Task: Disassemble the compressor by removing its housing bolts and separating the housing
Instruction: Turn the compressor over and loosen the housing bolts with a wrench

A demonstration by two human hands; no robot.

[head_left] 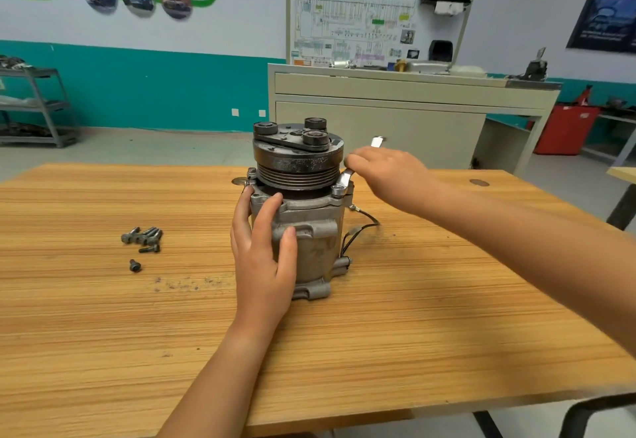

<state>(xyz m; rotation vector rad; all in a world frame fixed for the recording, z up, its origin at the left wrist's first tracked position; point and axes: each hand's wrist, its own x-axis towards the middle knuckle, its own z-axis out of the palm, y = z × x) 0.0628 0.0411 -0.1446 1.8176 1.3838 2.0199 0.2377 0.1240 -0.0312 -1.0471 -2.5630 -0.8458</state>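
Observation:
The compressor (311,231) stands upright in the middle of the wooden table (413,317), its dark pulley and clutch plate on top. My left hand (263,252) lies against the grey housing's near left side, fingers spread around it. My right hand (385,172) grips a silver wrench (344,181) whose ring end sits on a bolt at the housing's upper right flange. The wrench's other end pokes out behind my hand. Several removed bolts (142,236) lie in a loose pile to the left, with one more bolt (135,265) just in front of them.
A black wire (361,227) trails from the compressor's right side onto the table. Dark grit (179,284) is scattered on the table left of the compressor. A beige cabinet (395,121) with a wiring-diagram board stands behind; a metal shelf (34,107) stands far left.

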